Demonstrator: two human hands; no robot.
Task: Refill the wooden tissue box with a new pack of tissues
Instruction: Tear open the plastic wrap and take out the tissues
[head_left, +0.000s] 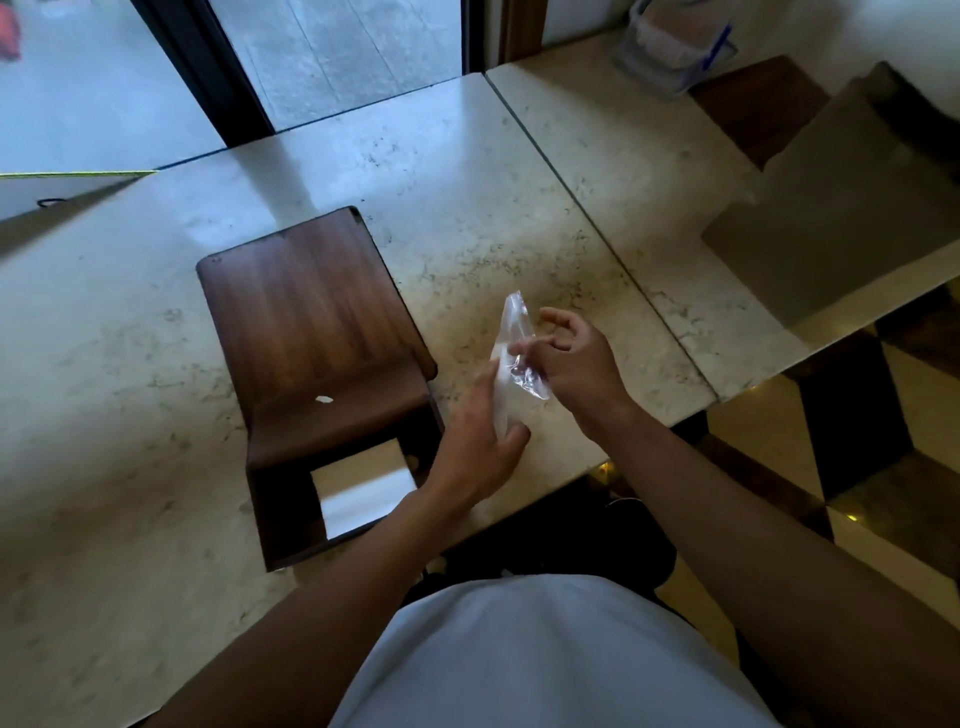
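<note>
The wooden tissue box (311, 332) is dark brown with a streaked grain, lying on the pale marble table (130, 364). Its long axis runs from the near table edge away toward the window, its open near end showing something white inside. Just right of it, both hands hold a clear, crumpled plastic wrapper (514, 353) standing roughly upright: the left hand (483, 447) fingers grip its lower part, the right hand (576, 358) fingers pinch its middle.

The clear container (670, 47) at the top edge is cut off, blurred.
</note>
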